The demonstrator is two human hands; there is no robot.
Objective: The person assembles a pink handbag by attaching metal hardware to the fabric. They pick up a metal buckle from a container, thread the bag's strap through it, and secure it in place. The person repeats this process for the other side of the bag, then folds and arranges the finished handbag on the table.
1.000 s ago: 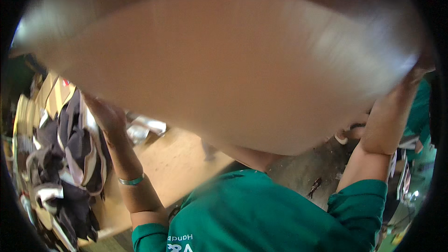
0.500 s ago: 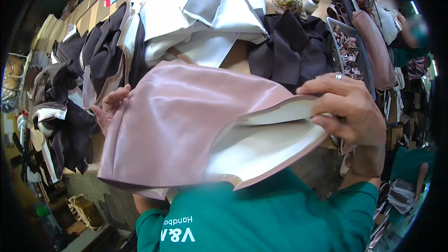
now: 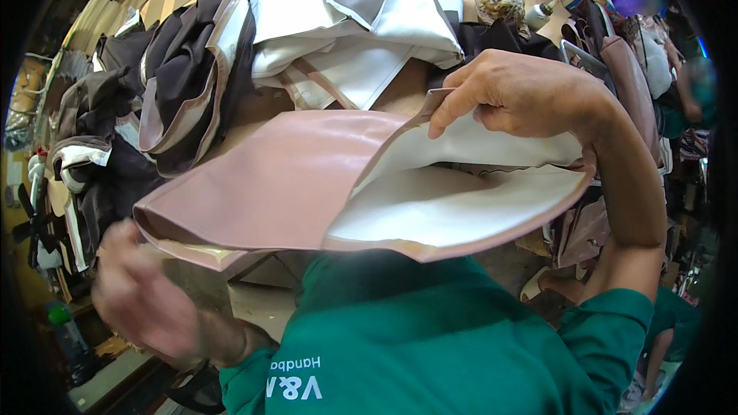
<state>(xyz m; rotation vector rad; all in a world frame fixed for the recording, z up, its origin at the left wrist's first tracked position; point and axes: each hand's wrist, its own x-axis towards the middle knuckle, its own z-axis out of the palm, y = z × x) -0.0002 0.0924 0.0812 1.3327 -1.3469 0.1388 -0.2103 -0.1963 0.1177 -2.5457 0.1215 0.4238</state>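
A pink leather bag body (image 3: 277, 177) with a pale lining is stretched out in front of my chest. Its mouth gapes on the right, where the white inside shows. My right hand (image 3: 523, 96) grips the upper edge of that mouth between thumb and fingers, wrist bent over it. At the lower left, beside the bag's left end, my left hand (image 3: 146, 292) is apart from it. Motion smears its fingers, so whether they are open or closed does not show.
White pieces (image 3: 361, 54) are heaped on the table behind the bag. Dark brown leather pieces (image 3: 184, 69) hang over the table edge at the left. A glue-stained lump (image 3: 496, 0), a small white bottle (image 3: 538, 14) and a pink roll (image 3: 632, 88) lie at the far right.
My left hand has come off the bag's left edge and dropped toward me. My right hand has moved up and left along the mouth's edge. The bag has tilted flatter, its opening wider.
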